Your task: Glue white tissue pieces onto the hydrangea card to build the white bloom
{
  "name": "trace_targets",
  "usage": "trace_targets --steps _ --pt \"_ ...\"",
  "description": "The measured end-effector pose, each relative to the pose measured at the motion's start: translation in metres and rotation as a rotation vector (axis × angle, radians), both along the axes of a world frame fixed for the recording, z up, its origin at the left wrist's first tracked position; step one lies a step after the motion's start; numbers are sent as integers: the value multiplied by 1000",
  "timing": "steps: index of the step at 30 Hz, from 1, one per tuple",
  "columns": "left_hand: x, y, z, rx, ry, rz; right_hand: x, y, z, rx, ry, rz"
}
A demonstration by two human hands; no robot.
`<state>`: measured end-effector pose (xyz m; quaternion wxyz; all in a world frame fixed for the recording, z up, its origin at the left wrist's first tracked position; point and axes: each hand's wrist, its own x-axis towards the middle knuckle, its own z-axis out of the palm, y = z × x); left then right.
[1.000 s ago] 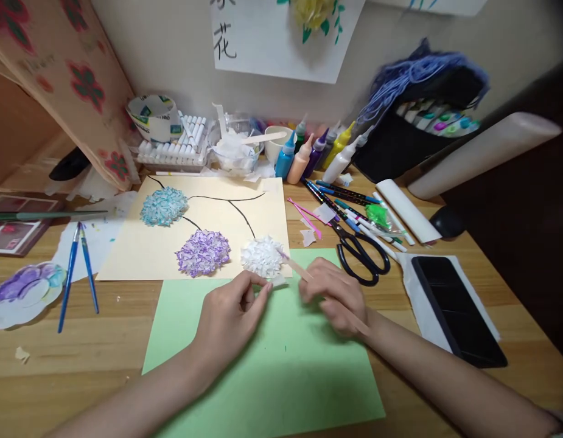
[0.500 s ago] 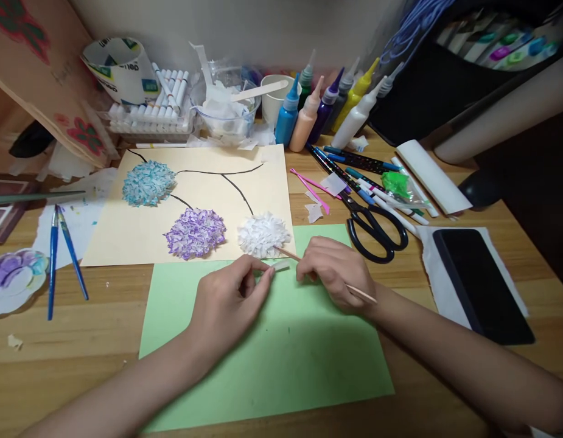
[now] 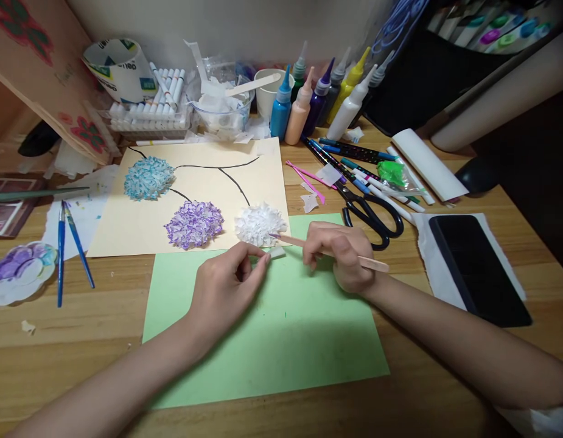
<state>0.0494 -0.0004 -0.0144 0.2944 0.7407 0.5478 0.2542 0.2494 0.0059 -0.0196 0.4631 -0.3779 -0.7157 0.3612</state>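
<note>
My left hand pinches a small white paper scrap above the green sheet. My right hand grips a thin wooden stick whose tip points at the white paper flower. That flower sits on the cream sheet beside a purple paper flower and a blue paper flower, joined by black drawn stems. Both hands rest low over the green sheet's upper edge, close together.
Black scissors, pens and paint bottles lie right and behind. A black phone rests on white paper at right. Two blue brushes and a paint palette lie left. A marker tray and a bowl of paper scraps stand at back.
The view has dropped and moved closer to the desk. My right hand has turned the stick flatter, its tip nearer the white flower. My left hand keeps pinching the scrap.
</note>
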Motion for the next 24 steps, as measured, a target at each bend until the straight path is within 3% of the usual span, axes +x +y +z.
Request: trace_targets --steps 6,19,24 --pt "0 0 1 1 18 -10 1 -3 -1 12 16 -21" --pt "0 0 2 16 11 -11 -2 4 2 6 -102 113" --pt "5 1 2 43 10 44 -3 6 2 22 -110 125"
